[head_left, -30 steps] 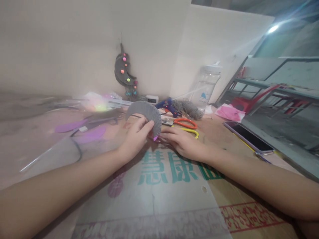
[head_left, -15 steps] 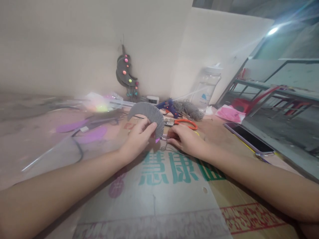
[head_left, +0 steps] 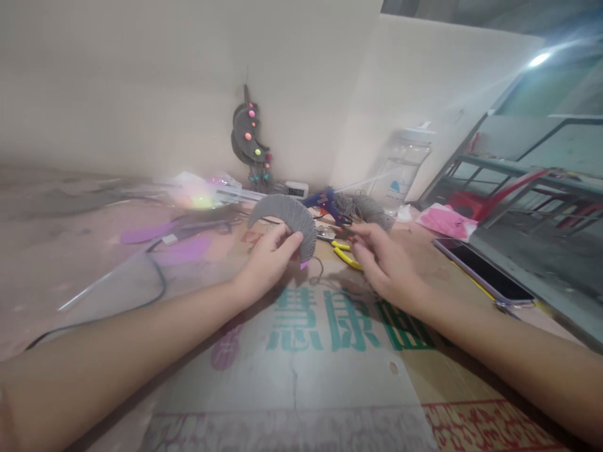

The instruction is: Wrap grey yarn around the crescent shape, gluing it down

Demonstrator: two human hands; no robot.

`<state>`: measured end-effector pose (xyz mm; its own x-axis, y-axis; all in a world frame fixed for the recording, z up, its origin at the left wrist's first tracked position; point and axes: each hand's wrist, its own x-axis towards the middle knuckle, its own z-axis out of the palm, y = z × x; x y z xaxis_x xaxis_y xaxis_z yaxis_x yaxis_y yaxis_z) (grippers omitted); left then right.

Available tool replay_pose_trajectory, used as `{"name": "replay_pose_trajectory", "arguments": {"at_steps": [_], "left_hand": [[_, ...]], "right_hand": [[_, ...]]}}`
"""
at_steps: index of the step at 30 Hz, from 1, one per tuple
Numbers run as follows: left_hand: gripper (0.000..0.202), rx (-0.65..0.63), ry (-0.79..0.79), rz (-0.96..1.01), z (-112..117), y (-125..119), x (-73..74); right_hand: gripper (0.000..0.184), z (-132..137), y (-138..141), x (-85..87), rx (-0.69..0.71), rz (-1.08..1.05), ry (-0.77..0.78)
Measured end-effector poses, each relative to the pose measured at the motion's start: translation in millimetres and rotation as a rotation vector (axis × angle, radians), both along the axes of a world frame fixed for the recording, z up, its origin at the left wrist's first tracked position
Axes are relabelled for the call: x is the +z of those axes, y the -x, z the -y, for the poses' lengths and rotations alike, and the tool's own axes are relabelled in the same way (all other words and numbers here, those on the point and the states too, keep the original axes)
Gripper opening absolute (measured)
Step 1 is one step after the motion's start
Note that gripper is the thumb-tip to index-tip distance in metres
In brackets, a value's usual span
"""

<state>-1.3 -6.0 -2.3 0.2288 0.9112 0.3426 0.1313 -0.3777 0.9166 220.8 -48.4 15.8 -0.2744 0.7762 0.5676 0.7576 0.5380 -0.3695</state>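
My left hand (head_left: pixel 271 257) is closed on a grey yarn-wrapped crescent (head_left: pixel 291 216), thumb on its face. A bit of purple (head_left: pixel 304 264) shows under the crescent's lower tip, and a loose grey yarn end (head_left: pixel 319 271) curls beside it. To the right, my right hand (head_left: pixel 389 263) has its fingers closed round the orange-handled scissors (head_left: pixel 343 231); the hand hides most of the handles. Just below the scissors, yellow-handled pliers (head_left: pixel 347 256) lie on the cardboard.
Behind the hands are a blue glue gun (head_left: pixel 327 204), a grey yarn ball (head_left: pixel 370 210) and a water bottle (head_left: pixel 402 166). A phone (head_left: pixel 485 273) lies at right, beyond a pink packet (head_left: pixel 447 221). A decorated moon ornament (head_left: pixel 249 135) hangs on the wall. Purple pieces (head_left: pixel 148 233) lie left on the cardboard (head_left: pixel 339 383).
My right hand has left the yarn by the crescent, moved right and taken hold of the scissors, uncovering the yellow pliers. The left hand keeps its hold on the crescent.
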Motion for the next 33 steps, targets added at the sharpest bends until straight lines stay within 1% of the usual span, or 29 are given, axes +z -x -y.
{"name": "replay_pose_trajectory", "arguments": {"at_steps": [4,6,11,16,19,23,29,33], "left_hand": [[0.027,-0.051,-0.016,-0.04,0,-1,2.1],[0.027,-0.065,-0.018,-0.05,-1,-1,1.8],[0.029,-0.059,-0.037,-0.066,0,0,0.5],[0.027,-0.046,-0.036,-0.05,0,0,1.9],[0.027,-0.023,-0.025,-0.046,0,-1,3.2],[0.027,0.026,-0.037,-0.044,0,-1,2.7],[0.026,0.014,-0.044,-0.055,-3,0,-1.8],[0.024,0.0,-0.029,-0.05,-2,0,-1.8]], "right_hand": [[0.017,13,11,-11.5,0.277,0.171,-0.116],[0.018,12,13,-16.2,0.314,0.179,-0.11],[0.027,7,12,-16.4,0.272,0.082,-0.016],[0.033,8,13,-11.8,0.198,0.116,0.068],[0.037,8,14,-8.4,0.147,0.151,0.059],[0.034,7,13,-5.3,0.12,0.155,0.077],[0.034,8,14,-5.9,0.123,0.167,0.071],[0.035,8,16,-6.6,0.122,0.169,0.072]]}}
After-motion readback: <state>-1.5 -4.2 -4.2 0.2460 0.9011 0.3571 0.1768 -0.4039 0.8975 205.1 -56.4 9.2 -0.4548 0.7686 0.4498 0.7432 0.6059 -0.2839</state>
